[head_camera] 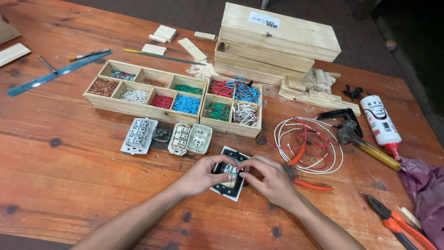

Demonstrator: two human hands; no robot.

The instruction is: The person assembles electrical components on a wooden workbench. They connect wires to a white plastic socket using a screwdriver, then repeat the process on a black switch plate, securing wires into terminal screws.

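A black and white wall switch plate [230,187] lies back side up near the table's front edge. My left hand [201,175] grips its left side, fingers curled over the top. My right hand [273,181] holds its right side, thumb and forefinger pinching small wire ends at the terminals in the middle. Both hands meet over the plate and hide much of it.
Wooden compartment trays [138,107] of coloured wire pieces stand behind, with white switch modules [138,135] in front. A coil of red and white wire [309,144], orange pliers [305,181], a glue bottle [381,122], a wooden box [277,37] and a ruler [51,75] lie around.
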